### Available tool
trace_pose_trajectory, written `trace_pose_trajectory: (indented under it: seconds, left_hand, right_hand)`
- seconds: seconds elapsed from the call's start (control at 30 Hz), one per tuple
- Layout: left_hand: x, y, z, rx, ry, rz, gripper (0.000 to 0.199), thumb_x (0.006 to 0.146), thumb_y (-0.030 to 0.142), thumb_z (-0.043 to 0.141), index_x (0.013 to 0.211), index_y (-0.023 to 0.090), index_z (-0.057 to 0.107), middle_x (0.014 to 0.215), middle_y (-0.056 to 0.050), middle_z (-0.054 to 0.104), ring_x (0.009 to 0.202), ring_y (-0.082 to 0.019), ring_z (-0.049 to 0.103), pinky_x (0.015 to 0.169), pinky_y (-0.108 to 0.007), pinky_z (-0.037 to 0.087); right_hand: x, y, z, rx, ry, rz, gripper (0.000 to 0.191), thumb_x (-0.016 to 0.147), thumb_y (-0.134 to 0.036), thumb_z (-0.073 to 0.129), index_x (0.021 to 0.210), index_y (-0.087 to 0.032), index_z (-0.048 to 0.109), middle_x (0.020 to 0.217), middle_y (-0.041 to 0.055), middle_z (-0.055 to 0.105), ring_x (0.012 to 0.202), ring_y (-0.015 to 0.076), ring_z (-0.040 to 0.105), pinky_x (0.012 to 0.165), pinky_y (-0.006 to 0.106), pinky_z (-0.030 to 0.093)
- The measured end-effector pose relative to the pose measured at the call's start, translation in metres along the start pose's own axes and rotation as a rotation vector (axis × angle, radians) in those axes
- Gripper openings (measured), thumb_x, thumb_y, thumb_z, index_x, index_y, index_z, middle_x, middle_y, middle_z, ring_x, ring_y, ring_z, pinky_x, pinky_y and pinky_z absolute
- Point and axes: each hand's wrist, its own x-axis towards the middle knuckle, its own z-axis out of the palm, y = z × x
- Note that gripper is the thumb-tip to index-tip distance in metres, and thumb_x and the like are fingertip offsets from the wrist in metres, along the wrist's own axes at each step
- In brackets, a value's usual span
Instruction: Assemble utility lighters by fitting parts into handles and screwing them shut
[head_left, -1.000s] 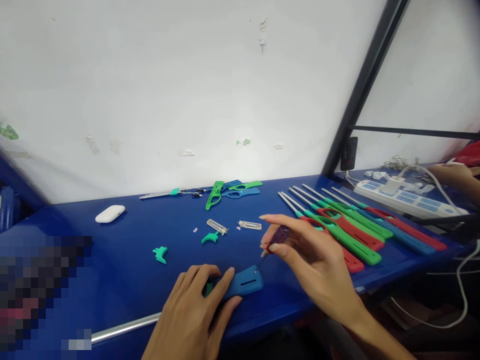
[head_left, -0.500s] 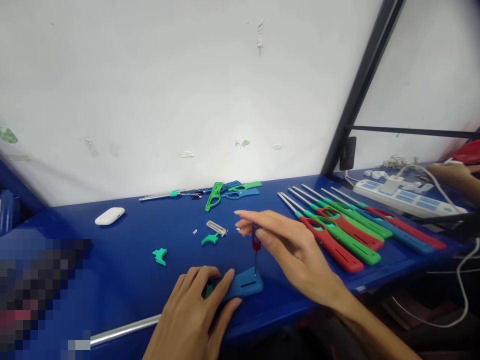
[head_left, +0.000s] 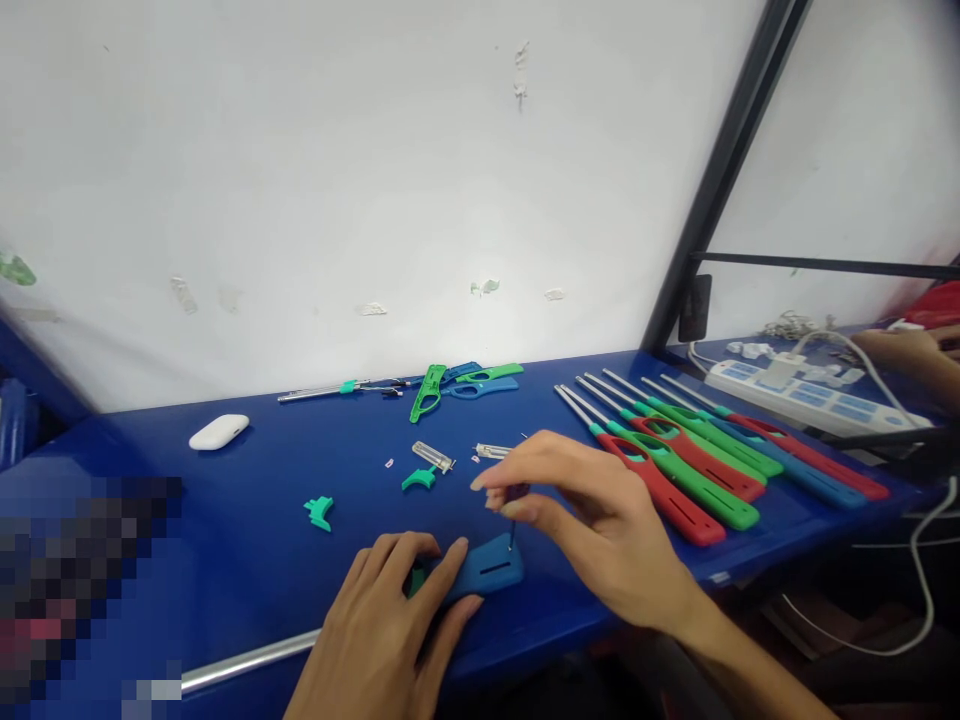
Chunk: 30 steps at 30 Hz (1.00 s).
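blue lighter handle [head_left: 491, 567], matte, dark narrow slot, rounded end, long silver tube [head_left: 251, 661]

- The place is looking like a workshop: a blue bench [head_left: 247, 560] is running along a patchy wall [head_left: 337, 180].
- Lighters [head_left: 712, 465] are lying in a row; casings [head_left: 430, 386] and small parts [head_left: 431, 455] are lying loose.
- The right hand [head_left: 600, 520] is holding a screwdriver [head_left: 513, 530].
- Past a black post [head_left: 724, 180], a power strip [head_left: 817, 397] and another person's hand [head_left: 896, 352] are showing.

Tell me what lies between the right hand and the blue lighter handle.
The head view shows the screwdriver shaft there, running down from the right hand to near the butt end of the blue lighter handle.
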Motion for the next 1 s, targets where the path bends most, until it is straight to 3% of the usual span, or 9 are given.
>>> trace_pose_trajectory:
  seconds: [0.1,0.23,0.43,0.57,0.63,0.77,0.9,1.0]
  left_hand:
    - [0.0,-0.001,0.0,-0.005,-0.01,-0.014,0.035,0.113,0.035,0.043,0.132,0.024,0.071,0.105,-0.008,0.072,0.092,-0.026,0.072,0.075,-0.041,0.064]
    - [-0.001,-0.001,-0.001,-0.011,-0.003,-0.02,0.035,0.113,0.037,0.043,0.132,0.024,0.071,0.106,-0.008,0.072,0.092,-0.024,0.071,0.075,-0.038,0.064]
    - [-0.002,-0.001,0.0,-0.01,-0.003,-0.032,0.035,0.113,0.039,0.045,0.133,0.025,0.07,0.107,-0.007,0.072,0.094,-0.024,0.071,0.077,-0.038,0.064]
    - [0.001,0.0,-0.001,0.016,-0.008,-0.012,0.04,0.115,0.036,0.037,0.13,0.025,0.072,0.104,-0.007,0.074,0.091,-0.024,0.073,0.075,-0.038,0.064]
    - [0.001,0.0,-0.001,0.024,-0.016,-0.003,0.043,0.115,0.035,0.034,0.13,0.025,0.073,0.103,-0.007,0.074,0.09,-0.025,0.073,0.073,-0.038,0.065]
    - [0.001,0.0,-0.002,0.02,-0.004,-0.001,0.039,0.114,0.037,0.04,0.13,0.022,0.072,0.104,-0.009,0.074,0.091,-0.026,0.073,0.073,-0.039,0.065]
    - [0.002,0.0,-0.002,0.024,-0.022,0.028,0.04,0.114,0.034,0.038,0.131,0.023,0.072,0.105,-0.008,0.075,0.093,-0.026,0.073,0.074,-0.039,0.066]
    - [0.003,0.0,-0.002,0.02,-0.005,0.015,0.04,0.114,0.035,0.039,0.131,0.022,0.072,0.104,-0.009,0.074,0.092,-0.026,0.073,0.074,-0.04,0.066]
  right_hand:
    - [-0.001,-0.001,0.002,-0.097,0.086,0.011,0.026,0.097,-0.022,0.08,0.12,-0.034,0.08,0.101,-0.0006,0.074,0.091,0.0157,0.069,0.084,0.03,0.058]
    - [-0.003,0.001,0.005,-0.034,0.057,0.018,0.028,0.107,-0.022,0.063,0.128,-0.035,0.077,0.111,0.0022,0.079,0.097,0.0188,0.072,0.083,0.033,0.06]
    - [-0.004,0.006,0.005,-0.164,0.197,-0.064,0.022,0.097,-0.024,0.079,0.116,-0.034,0.082,0.094,0.002,0.07,0.083,0.0184,0.066,0.074,0.033,0.059]
    - [-0.001,0.006,0.0,-0.119,0.128,0.01,0.034,0.11,-0.021,0.056,0.135,-0.036,0.074,0.115,0.0043,0.073,0.101,0.0196,0.07,0.083,0.035,0.06]
    - [-0.001,0.006,-0.002,-0.08,0.109,0.02,0.036,0.111,-0.017,0.054,0.135,-0.036,0.074,0.111,0.0024,0.075,0.1,0.0185,0.07,0.084,0.034,0.06]
    - [-0.002,0.007,-0.002,-0.192,0.158,-0.04,0.032,0.101,-0.02,0.073,0.128,-0.037,0.078,0.094,0.0006,0.068,0.085,0.0174,0.065,0.077,0.032,0.058]
    - [-0.004,0.011,0.002,-0.163,0.012,-0.078,0.048,0.112,-0.017,0.048,0.154,-0.036,0.059,0.115,0.0053,0.069,0.101,0.0198,0.067,0.088,0.037,0.058]
    - [-0.003,0.013,0.005,-0.072,-0.02,-0.072,0.049,0.112,-0.012,0.045,0.153,-0.036,0.059,0.116,0.0032,0.072,0.104,0.0184,0.068,0.093,0.037,0.057]
